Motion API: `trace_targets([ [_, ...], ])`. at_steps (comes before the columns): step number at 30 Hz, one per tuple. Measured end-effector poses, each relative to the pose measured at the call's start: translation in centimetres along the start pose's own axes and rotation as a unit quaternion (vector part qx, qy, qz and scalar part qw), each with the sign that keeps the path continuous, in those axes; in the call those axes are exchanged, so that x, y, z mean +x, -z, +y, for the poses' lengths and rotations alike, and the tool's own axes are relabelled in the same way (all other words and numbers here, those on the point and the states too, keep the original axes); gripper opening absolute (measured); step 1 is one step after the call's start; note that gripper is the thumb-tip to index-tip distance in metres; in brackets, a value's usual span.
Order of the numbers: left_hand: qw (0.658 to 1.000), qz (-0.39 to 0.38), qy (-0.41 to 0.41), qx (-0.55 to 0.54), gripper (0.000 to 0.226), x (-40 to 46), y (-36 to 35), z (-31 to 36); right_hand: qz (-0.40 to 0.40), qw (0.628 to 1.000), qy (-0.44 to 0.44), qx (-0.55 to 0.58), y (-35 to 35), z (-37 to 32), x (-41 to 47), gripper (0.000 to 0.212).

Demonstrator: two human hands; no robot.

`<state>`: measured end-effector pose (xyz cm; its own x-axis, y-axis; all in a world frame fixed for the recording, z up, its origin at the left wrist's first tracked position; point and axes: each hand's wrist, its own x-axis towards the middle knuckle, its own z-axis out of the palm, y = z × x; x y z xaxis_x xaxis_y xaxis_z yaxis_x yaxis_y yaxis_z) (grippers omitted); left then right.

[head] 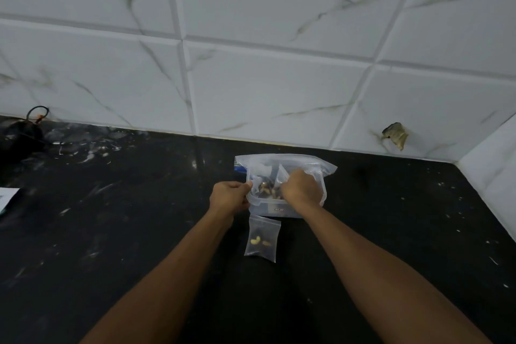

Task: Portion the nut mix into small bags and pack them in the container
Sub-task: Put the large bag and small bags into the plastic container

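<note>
The right hand (300,190) is curled over the clear rectangular plastic container (279,211), apparently pinching a small clear bag (282,176) of nuts inside; its grip is partly hidden. The container's near-left rim is pinched by the left hand (230,197). If the bag is forced, it could be snagged on the large floppy zip bag (284,160) behind, and nuts spilled. A filled small zip bag (262,237) lies unpacked on the black stone counter (139,232), just before the container.

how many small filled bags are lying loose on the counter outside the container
1: a small clear plastic zip bag of nuts lies on the black stone counter, just in front of the clear plastic container. More may be hidden inside under the right hand.
</note>
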<state>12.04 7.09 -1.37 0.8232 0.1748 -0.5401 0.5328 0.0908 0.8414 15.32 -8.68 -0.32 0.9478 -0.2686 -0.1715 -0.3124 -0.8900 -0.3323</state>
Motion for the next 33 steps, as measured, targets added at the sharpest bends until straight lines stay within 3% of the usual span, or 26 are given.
trace_targets([
  [7, 1.000, -0.011, -0.001, -0.007, 0.015, 0.0, 0.2, -0.1, -0.047, 0.997, 0.015, -0.055, -0.7, -0.1, 0.3, 0.034],
  [10, 1.000, -0.010, -0.014, 0.003, 0.019, -0.5, 0.2, -0.4, -0.078, 0.996, 0.025, -0.016, 0.6, 0.0, -0.4, 0.040],
  [11, 1.000, -0.005, -0.020, 0.013, 0.020, -0.7, 0.4, -0.6, -0.050, 0.998, 0.039, 0.007, 1.0, 0.1, -1.0, 0.039],
  [14, 0.990, 0.018, -0.048, 0.135, 0.018, -1.6, 1.4, -2.1, 0.146, 0.978, 0.123, 0.079, 2.3, 1.1, -4.1, 0.022],
  [16, 0.962, 0.010, -0.063, 0.265, 0.019, -2.1, 1.9, -3.7, 0.180, 0.967, 0.143, 0.108, 2.6, 2.3, -7.2, 0.021],
  [19, 0.915, 0.001, -0.045, 0.402, 0.025, -2.9, 1.6, -5.8, 0.031, 0.991, 0.072, 0.110, -0.1, 4.2, -10.0, 0.020],
  [22, 0.899, 0.004, -0.031, 0.438, 0.029, -4.1, 0.6, -7.0, -0.109, 0.984, -0.020, 0.136, -3.0, 5.1, -10.5, 0.012],
  [29, 0.922, -0.028, -0.068, 0.379, 0.011, -5.6, 0.1, -8.5, -0.202, 0.932, -0.112, 0.280, -4.4, 5.3, -10.6, 0.025],
  [31, 0.922, -0.049, -0.098, 0.372, 0.004, -6.3, 0.9, -8.8, -0.232, 0.918, -0.124, 0.297, -4.2, 5.9, -11.2, 0.046],
  [33, 0.915, -0.076, -0.136, 0.372, 0.004, -7.2, 1.9, -9.0, -0.217, 0.930, -0.094, 0.280, -3.8, 6.7, -11.8, 0.072],
])
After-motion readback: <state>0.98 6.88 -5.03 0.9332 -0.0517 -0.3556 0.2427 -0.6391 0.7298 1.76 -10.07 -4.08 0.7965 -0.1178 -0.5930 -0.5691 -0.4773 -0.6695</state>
